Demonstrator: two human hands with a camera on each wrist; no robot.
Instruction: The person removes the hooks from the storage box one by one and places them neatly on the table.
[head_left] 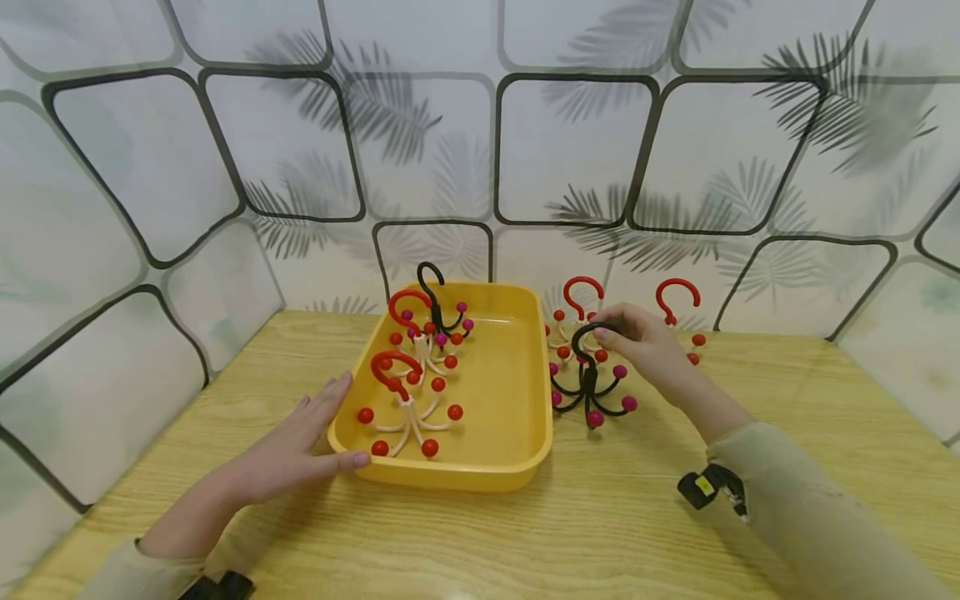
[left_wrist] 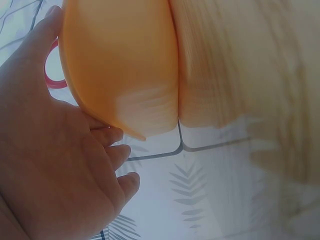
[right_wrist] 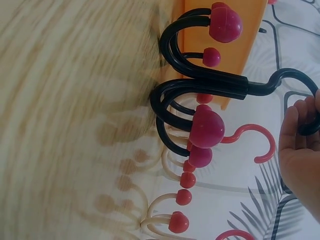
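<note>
My right hand (head_left: 651, 343) pinches the top curve of a black multi-arm hook hanger (head_left: 590, 382) with magenta ball tips, held upright just right of the yellow tray (head_left: 491, 383). In the right wrist view the black hanger's curled arms (right_wrist: 175, 35) are close over the tabletop. My left hand (head_left: 296, 450) lies along the tray's near left corner, fingers extended at the side and thumb at the front rim. Inside the tray's left half stand a black hanger (head_left: 437, 318) at the back and two cream hangers with red hooks, one in the middle (head_left: 422, 350) and one nearer (head_left: 407, 412).
Behind the held hanger stands another cream hanger with a red hook (head_left: 585, 292). One more red hook (head_left: 678, 287) rises farther right, partly hidden by my right hand. The wooden table (head_left: 600, 525) meets a patterned wall covering (head_left: 573, 150) at the back.
</note>
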